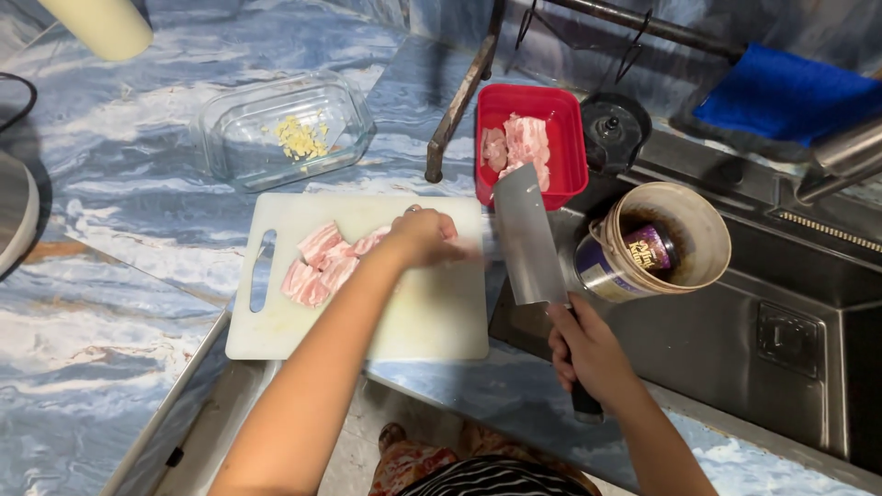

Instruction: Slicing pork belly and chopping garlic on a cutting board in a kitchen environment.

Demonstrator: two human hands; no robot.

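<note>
— Looking for packages first: what's there?

— A round beige tub (680,241) with a purple label on its side lies tilted at the sink's (790,303) left edge, mouth facing up and right, a purple packet inside. Behind it a red square tray (533,138) holds raw pork pieces.

— And the surface?

— Blue-and-white marbled counter (119,257), a white cutting board (367,303) on it, a clear glass dish (285,129) with minced garlic further back, a blue cloth (790,92) behind the steel sink.

— The knife?

— The cleaver (526,241) hangs over the board's right edge, its long axis running from the handle near the person up toward the red tray, blade tilted slightly left.

— The hands?

— The right hand (588,354) is wrapped tight around the cleaver's handle. The left hand (424,237) is curled, fingers bent down on the board beside sliced pork belly (326,262); whether it grips a piece I cannot tell.
</note>
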